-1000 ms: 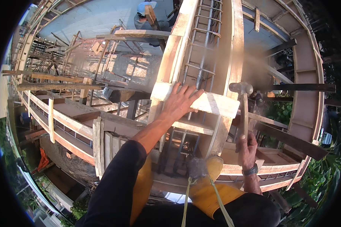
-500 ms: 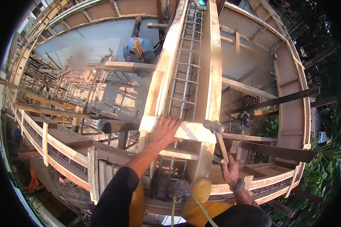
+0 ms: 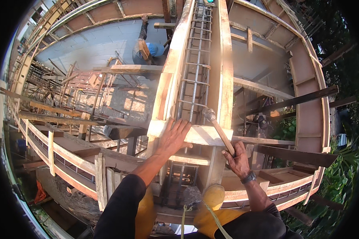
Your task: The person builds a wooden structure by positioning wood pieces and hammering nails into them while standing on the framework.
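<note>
A short wooden crosspiece (image 3: 207, 135) lies across the two long side boards of a beam form. My left hand (image 3: 172, 137) grips its left part, with the fingers over the top and the thumb along the near side. A hammer (image 3: 223, 137) is in my right hand (image 3: 239, 160), which is closed round the lower handle. Its metal head is raised above the far edge of the crosspiece, right of centre. A steel rebar cage (image 3: 197, 75) runs lengthwise inside the form, beyond the crosspiece.
My yellow boots (image 3: 214, 197) stand on the formwork. A co-worker in a blue cap (image 3: 155, 49) is below at the upper left. Timber props (image 3: 99, 85) crowd the left, with drops on both sides. Dark beams (image 3: 295, 101) jut out at right, and curved formwork (image 3: 307, 95) surrounds everything.
The hammer has swung left, from the crosspiece's right end to above its middle right. My right hand has risen slightly. My left hand keeps its place; the co-worker's head has shifted right.
</note>
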Demonstrator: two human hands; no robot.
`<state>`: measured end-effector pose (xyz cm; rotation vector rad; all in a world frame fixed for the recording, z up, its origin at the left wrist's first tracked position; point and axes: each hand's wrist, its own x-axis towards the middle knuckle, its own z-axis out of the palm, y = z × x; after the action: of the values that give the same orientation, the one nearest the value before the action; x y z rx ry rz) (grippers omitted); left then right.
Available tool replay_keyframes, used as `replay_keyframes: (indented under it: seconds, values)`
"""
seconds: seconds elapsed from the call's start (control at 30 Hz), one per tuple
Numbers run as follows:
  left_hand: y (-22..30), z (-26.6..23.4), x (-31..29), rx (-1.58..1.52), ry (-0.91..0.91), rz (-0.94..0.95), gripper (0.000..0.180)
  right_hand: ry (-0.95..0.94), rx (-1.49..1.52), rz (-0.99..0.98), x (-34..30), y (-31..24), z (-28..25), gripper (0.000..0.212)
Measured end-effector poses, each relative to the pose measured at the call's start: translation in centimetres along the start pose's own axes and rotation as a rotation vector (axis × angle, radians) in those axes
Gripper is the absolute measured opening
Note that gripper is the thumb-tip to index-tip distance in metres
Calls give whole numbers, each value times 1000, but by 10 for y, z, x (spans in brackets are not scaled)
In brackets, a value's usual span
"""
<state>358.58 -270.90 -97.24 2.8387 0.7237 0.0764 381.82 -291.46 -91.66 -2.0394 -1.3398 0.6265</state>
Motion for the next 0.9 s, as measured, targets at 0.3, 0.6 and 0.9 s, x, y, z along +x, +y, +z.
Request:
replay_keyframes:
  seconds: [0.3, 0.6, 0.9]
  values:
    - [-38, -87, -97, -184, -53, -21, 66, 5, 7, -100, 32, -20, 15, 35]
    - [-113, -143, -354, -186, 145, -942, 22, 42, 42, 29, 2, 22, 11, 44]
    - [-42, -147, -310, -401, 21, -573, 30, 74, 163, 100, 4, 6, 7, 38]
